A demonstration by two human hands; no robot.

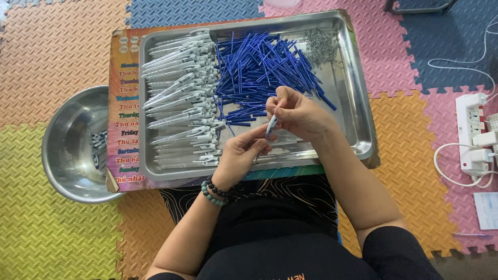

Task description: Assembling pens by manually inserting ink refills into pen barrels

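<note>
The left hand [239,155], beaded bracelets at the wrist, pinches the lower end of a pen barrel [271,126] between thumb and fingers; the right hand [298,114] closes its fingertips narrowly on the upper end, the barrel standing tilted over the near edge of the steel tray [358,103]. Whether a refill is already partly inside cannot be told, as the fingers cover the joint. In my judgement the step is done well if the lower hand steadies the barrel while the upper fingers line the part up straight and press without bending it. Behind the hands, a loose heap of blue refills [259,72] fills the tray's middle; white barrels [181,98] lie stacked along its left edge; small metal springs [319,46] sit at the far right corner. A steel bowl [72,140] stands left of the tray, touching the printed board [124,109] beneath it.
</note>
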